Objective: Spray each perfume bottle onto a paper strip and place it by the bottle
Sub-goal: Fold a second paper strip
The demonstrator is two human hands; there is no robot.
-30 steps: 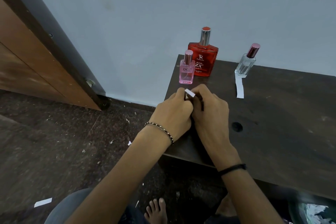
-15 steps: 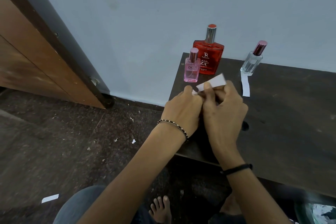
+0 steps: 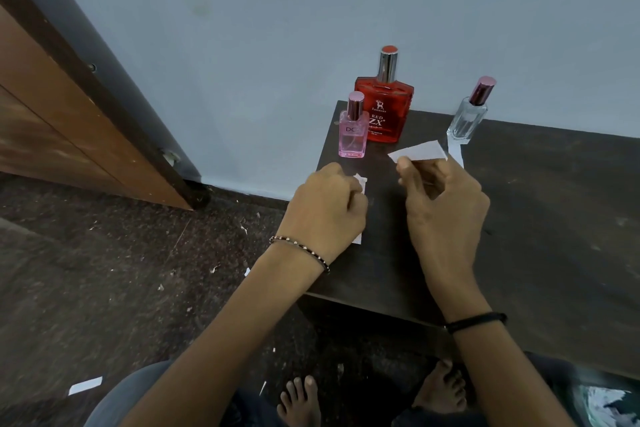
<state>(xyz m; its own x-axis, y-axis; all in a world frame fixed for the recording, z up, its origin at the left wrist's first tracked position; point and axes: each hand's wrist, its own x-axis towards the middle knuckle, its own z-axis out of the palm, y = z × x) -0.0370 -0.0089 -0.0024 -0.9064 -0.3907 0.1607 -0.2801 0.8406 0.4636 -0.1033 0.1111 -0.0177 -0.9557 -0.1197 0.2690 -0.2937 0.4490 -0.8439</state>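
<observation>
3 perfume bottles stood at the back left corner of the dark counter, close to the pale wall: a small pink bottle nearest the edge, a larger red bottle just behind and beside it, and a clear bottle with a pink cap set apart to the right. A white paper strip lay flat on the counter in front of the clear bottle, touching its base. The right hand pinched a torn piece of white paper between thumb and fingertips, lifted above the counter near the red bottle. The left hand was curled closed around another piece of paper, whose edges peeked out beside the knuckles and under the palm. Paper scraps lay scattered on the dark floor.
</observation>
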